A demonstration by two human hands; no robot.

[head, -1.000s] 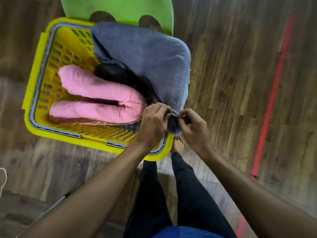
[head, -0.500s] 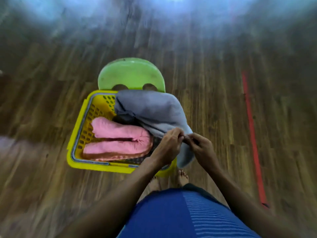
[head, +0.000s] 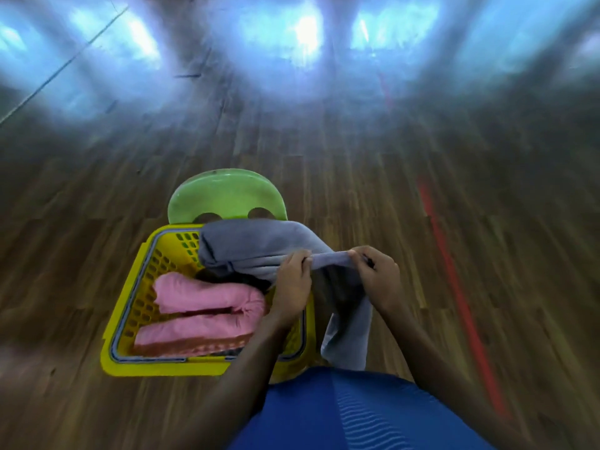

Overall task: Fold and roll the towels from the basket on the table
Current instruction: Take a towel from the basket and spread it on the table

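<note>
A yellow plastic basket (head: 123,323) stands on the wooden floor in front of me. Inside it lies a rolled pink towel (head: 201,315), bent double. A grey towel (head: 253,245) drapes over the basket's far right corner. My left hand (head: 292,274) and my right hand (head: 376,274) each pinch its top edge, stretching a short span between them. Below my right hand, part of the grey towel hangs down outside the basket. A dark item beneath the grey towel is mostly hidden.
A green plastic stool (head: 227,196) stands just behind the basket. A red line (head: 454,287) runs along the wooden floor on the right. The far background is blurred with bright light patches. No table is in view.
The view has pulled back and up from the basket. My hands have spread apart along the grey towel's edge and lifted it, so more of the towel hangs outside the basket.
</note>
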